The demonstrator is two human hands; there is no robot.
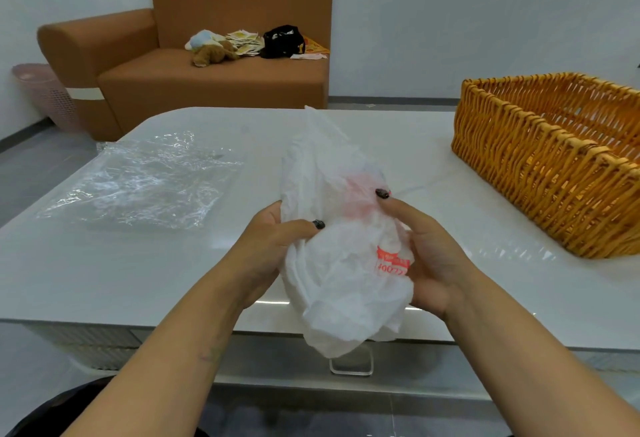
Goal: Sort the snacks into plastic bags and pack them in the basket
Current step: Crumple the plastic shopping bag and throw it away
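Hands hold 1 crumpled white plastic bag (pixel 343 263) above the near edge of the tabletop (pixel 138 270). Left hand (pixel 273 242) grips its left side, fingers curled into the film; right hand (pixel 429 256) grips the right side, thumb pressed on the upper folds. Bag carries red print and looks bunched, mouth not clearly open; whether snacks sit inside cannot be told, though a reddish tint shows through the film. 1 clear plastic bag (pixel 138 183) lies flat on the tabletop, well to the left. Wicker basket (pixel 554 159) stands at the right, what shows of its interior bare. Step in hand appears to be readying or closing this bag. Next move likely calls for finding the bag's mouth, or carrying the bag rightward into the basket.
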